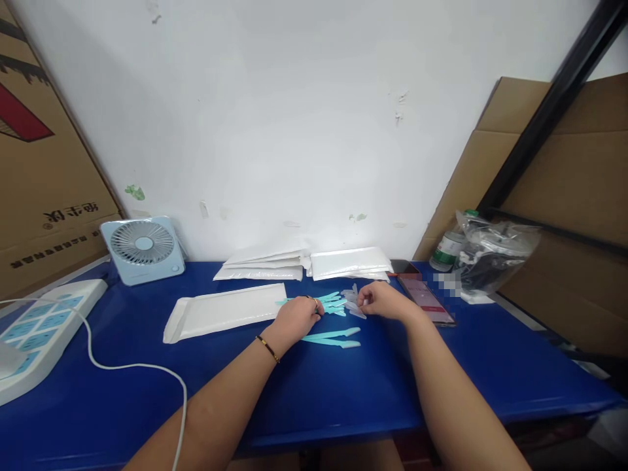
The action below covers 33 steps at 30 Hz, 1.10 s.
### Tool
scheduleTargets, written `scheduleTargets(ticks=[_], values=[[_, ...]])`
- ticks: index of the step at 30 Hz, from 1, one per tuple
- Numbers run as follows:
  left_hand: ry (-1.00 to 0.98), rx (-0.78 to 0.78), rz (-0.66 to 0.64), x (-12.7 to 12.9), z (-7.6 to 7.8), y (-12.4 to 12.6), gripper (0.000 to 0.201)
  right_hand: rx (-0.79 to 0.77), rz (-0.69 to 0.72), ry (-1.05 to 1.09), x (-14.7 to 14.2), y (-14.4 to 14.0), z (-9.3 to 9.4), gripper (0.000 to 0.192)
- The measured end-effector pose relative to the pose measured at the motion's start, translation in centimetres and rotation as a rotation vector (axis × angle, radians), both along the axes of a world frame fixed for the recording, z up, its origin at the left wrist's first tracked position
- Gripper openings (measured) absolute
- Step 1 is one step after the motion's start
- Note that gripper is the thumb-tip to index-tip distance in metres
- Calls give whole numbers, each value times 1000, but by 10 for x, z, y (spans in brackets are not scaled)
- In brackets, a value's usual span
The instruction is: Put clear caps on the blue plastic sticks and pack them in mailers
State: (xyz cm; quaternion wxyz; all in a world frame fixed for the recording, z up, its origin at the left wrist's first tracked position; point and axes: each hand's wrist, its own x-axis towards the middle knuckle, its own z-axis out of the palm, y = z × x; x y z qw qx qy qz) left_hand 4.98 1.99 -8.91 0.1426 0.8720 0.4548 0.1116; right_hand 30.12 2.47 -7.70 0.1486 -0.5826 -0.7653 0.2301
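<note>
My left hand is closed over a bunch of turquoise eyebrow razors, its fingers curled at their handles; how many it grips is hidden. In front of it, two more razors lie with blades pointing right, their left ends running under my wrist. My right hand pinches at a small pile of clear plastic blade caps just right of the bunch. What sits between its fingertips looks like one clear cap, mostly covered. A white padded mailer lies flat left of my left hand.
Stacks of white mailers stand against the wall. A phone, a bottle and a plastic bag are at right. On the left are a blue fan, a power strip and a white cable crossing under my left forearm's side.
</note>
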Motion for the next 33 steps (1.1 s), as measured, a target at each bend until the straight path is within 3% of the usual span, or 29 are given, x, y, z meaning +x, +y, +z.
scheduleTargets(ticks=[5,9,13,18,20,25,33], values=[[-34,29,28,0,-1,5,18,18,9,-135,-10,1,-2,10],[-63,-94,-84,-2,3,-7,21,82,29,-164,-10,1,-4,4],[-38,-118,-102,0,6,-15,22,71,38,-20,-4,-1,-2,6],[0,107,52,0,3,-4,19,51,35,165,0,-3,3,10],[50,145,57,-2,0,3,14,4,39,249,-1,-3,4,12],[76,103,63,-4,-1,9,10,-193,76,464,-1,-4,5,20],[-67,38,101,-6,6,6,10,-180,109,522,-7,-3,4,29]])
